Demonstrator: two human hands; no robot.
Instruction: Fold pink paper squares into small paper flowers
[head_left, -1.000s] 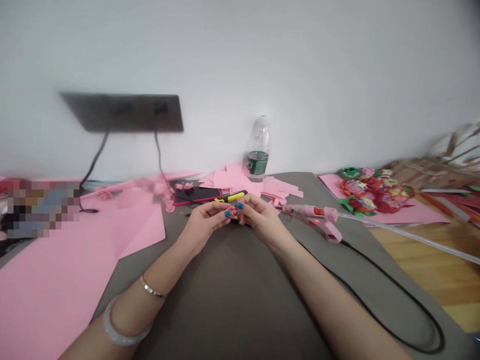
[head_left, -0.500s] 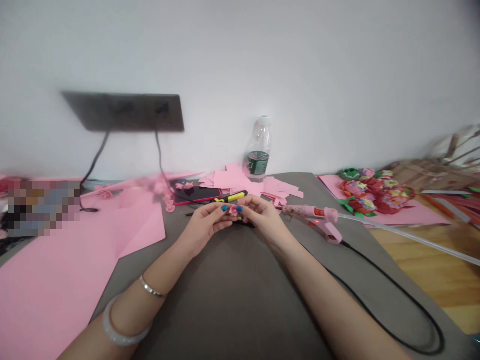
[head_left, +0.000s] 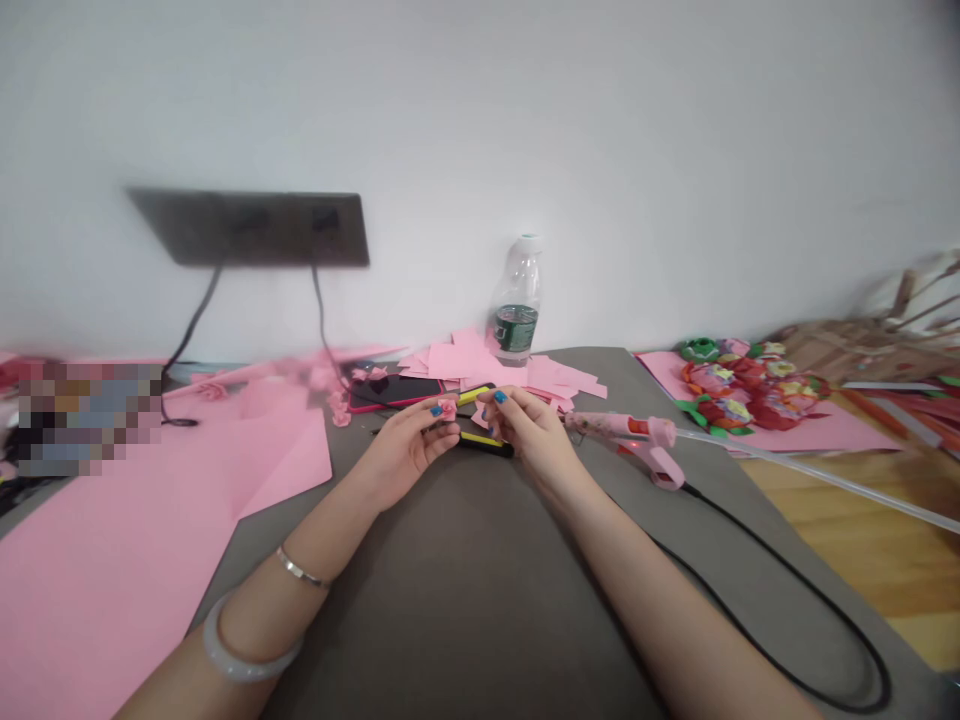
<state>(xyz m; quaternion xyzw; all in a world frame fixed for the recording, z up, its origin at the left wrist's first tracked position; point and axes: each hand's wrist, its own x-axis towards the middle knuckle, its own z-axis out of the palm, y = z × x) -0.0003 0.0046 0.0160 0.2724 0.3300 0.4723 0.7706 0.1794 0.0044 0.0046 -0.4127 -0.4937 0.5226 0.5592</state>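
Note:
My left hand (head_left: 405,447) is shut on a small pink paper rose (head_left: 448,408), pinching it between thumb and fingertips. My right hand (head_left: 526,428) is a short gap to the right of the rose, its blue-nailed fingers curled and holding nothing. Beneath and behind my hands lies a black and yellow marker-like tool (head_left: 485,443), partly hidden by them. A pink hot glue gun (head_left: 626,430) rests just right of my right hand. A black smartphone in a pink case (head_left: 394,391) lies just beyond my left fingers.
Loose pink paper squares (head_left: 480,360) are piled on the grey mat (head_left: 480,600) before a plastic bottle (head_left: 517,300). Large pink sheets (head_left: 127,550) lie left. Finished paper flowers (head_left: 742,395) sit right. The glue gun's black cord (head_left: 795,590) loops along the mat's right side.
My hands have drawn apart. The rose, earlier between both hands, has moved left with my left hand, and my right fingers have come off it.

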